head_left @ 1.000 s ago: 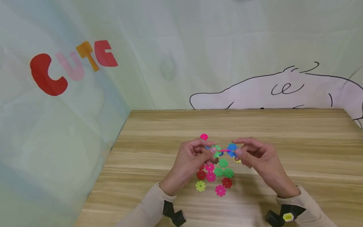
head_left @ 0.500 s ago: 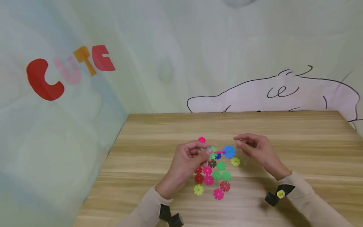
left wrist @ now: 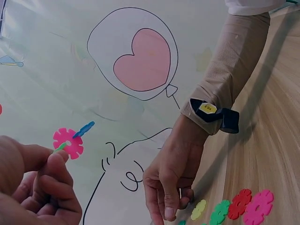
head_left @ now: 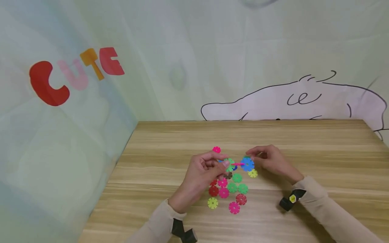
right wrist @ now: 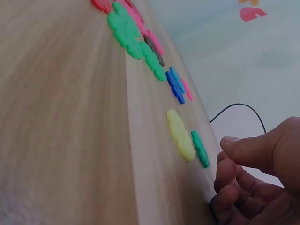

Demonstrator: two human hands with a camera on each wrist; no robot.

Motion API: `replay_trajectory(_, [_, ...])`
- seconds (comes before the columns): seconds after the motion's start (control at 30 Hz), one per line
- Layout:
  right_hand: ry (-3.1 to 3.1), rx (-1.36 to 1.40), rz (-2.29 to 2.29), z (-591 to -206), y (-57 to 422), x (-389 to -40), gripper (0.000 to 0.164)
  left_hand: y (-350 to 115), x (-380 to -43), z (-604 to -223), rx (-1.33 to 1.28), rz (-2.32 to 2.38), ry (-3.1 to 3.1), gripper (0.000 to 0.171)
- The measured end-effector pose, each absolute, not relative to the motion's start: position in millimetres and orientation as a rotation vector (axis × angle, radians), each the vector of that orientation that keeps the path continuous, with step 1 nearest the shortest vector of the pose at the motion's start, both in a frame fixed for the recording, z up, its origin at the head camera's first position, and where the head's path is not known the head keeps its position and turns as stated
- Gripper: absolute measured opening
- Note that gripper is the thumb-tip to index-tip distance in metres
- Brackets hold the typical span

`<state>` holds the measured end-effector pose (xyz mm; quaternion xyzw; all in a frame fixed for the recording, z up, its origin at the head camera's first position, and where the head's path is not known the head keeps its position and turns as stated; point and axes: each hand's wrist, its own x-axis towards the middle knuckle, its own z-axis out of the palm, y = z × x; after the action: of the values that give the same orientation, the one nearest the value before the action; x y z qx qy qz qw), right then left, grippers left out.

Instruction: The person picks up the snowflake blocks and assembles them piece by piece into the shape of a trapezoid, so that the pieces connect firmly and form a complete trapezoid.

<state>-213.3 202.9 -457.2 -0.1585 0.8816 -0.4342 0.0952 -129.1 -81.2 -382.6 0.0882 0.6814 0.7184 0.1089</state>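
Note:
My left hand [head_left: 206,168] pinches the light green snowflake disc [head_left: 230,164] of a joined chain between thumb and fingers. A pink disc [left wrist: 68,143], slotted into the green one, carries a blue disc [head_left: 247,164] on its other side. The chain is held above the table. My right hand [head_left: 271,161] reaches down behind the blue disc with loosely bent fingers. Nothing shows between its fingers in the right wrist view. Beside its fingertips lies a dark green disc [right wrist: 200,149], next to a yellow disc [right wrist: 180,135]; touching or apart, I cannot tell.
On the wooden table [head_left: 170,141], loose snowflake discs lie below the chain: several pink, red and green ones, a brown disc [head_left: 228,175] and a yellow-green disc [head_left: 212,203]. One pink disc [head_left: 216,149] lies farther back. A printed cloth backdrop [head_left: 170,60] stands behind the table.
My right hand has let go of the blue disc, drawn away to the right, then come down toward the dark green disc. My left hand keeps its pinch on the chain.

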Motion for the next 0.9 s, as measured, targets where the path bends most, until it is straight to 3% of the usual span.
replay_trajectory(0.33, [2.716, -0.625, -1.127, -464, 198, -218, 0.030, -79, -129, -383, 0.255, 2.107, 1.993, 0.028])
replay_trajectory(0.9, [2.745, -0.497, -1.270, -471, 197, -217, 0.020, -79, -129, -384, 0.227, 2.115, 1.980, 0.028])
